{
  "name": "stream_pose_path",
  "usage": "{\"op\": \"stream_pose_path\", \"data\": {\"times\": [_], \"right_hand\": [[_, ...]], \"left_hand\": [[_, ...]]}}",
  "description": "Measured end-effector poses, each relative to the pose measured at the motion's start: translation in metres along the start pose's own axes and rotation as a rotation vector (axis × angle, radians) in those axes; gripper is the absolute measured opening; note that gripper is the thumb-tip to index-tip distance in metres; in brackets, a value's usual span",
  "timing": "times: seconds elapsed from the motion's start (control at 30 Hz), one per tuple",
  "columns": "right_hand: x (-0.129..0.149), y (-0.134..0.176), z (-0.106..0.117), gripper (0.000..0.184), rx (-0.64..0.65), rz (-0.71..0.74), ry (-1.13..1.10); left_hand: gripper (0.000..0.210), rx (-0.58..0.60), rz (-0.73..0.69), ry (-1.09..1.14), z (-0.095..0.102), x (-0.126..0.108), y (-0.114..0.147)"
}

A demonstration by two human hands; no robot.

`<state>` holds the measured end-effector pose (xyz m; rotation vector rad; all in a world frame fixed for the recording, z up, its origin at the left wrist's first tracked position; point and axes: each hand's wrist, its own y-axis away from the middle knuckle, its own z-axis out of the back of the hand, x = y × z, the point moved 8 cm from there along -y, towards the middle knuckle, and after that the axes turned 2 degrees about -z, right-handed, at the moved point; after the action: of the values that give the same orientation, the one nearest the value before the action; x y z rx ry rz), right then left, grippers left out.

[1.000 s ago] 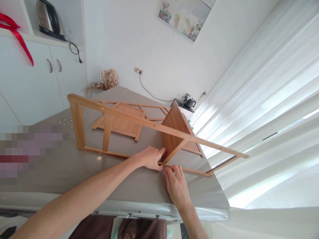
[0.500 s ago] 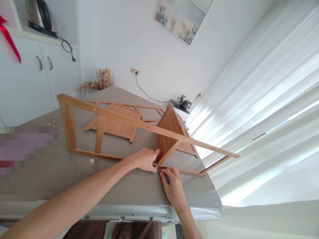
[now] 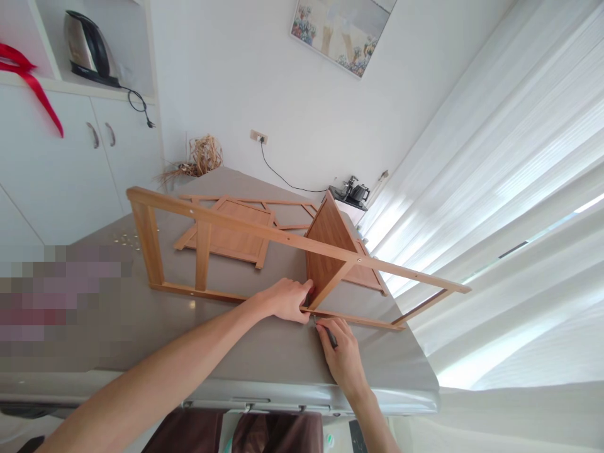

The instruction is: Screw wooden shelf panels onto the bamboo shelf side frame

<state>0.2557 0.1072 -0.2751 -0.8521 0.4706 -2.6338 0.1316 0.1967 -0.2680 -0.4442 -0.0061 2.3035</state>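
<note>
1. Curtain (image 3: 519, 189), white, pleated. Hanging to the right of the wooden frame (image 3: 257, 228).
2. Surface (image 3: 274, 352), grey. Beneath the wooden frame, extending well behind it.
3. Wooden frame, ladder-like, small holes along the rails. Stood on edge, lengthwise across the surface.
4. Second frame (image 3: 264, 202), wooden, slender. Lying behind the wooden frame.
5. Upright panel (image 3: 328, 220), wooden. Standing behind the wooden frame, right of its middle, near end meeting both rails.
6. Flat panel (image 3: 236, 242), wooden. Lying behind the left half of the wooden frame.
7. Picture (image 3: 344, 34), framed. Hung high behind the wooden frame.
8. Kettle (image 3: 89, 47), steel and black. Behind and left of the wooden frame.
9. Left hand (image 3: 289, 301). Clamped on the wooden frame's lower rail, beside the upright panel.
10. Right hand (image 3: 343, 352). Just in front of the wooden frame, near the left hand but apart; fingers pinched on the slim tool (image 3: 333, 340).
11. Slim tool, metal tip, dark handle. Tip at the wooden frame's lower rail; contact impossible to tell.
12. Small pieces (image 3: 125, 239), pale. Scattered by the wooden frame's left end.
</note>
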Motion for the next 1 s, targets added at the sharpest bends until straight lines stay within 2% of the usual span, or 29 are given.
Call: {"op": "stream_pose_path", "data": {"times": [0.2, 0.67, 1.0], "right_hand": [[-0.012, 0.001, -0.001, 0.014, -0.072, 0.009, -0.005], [-0.012, -0.002, 0.002, 0.014, -0.042, -0.115, -0.052], [0.003, -0.005, -0.001, 0.019, -0.009, -0.008, 0.005]], "left_hand": [[0.051, 0.040, 0.005, -0.006, 0.003, -0.001, 0.002], [0.037, -0.011, -0.001, 0.009, 0.002, -0.002, -0.002], [0.043, 0.016, 0.028, 0.019, 0.002, -0.001, 0.000]]}}
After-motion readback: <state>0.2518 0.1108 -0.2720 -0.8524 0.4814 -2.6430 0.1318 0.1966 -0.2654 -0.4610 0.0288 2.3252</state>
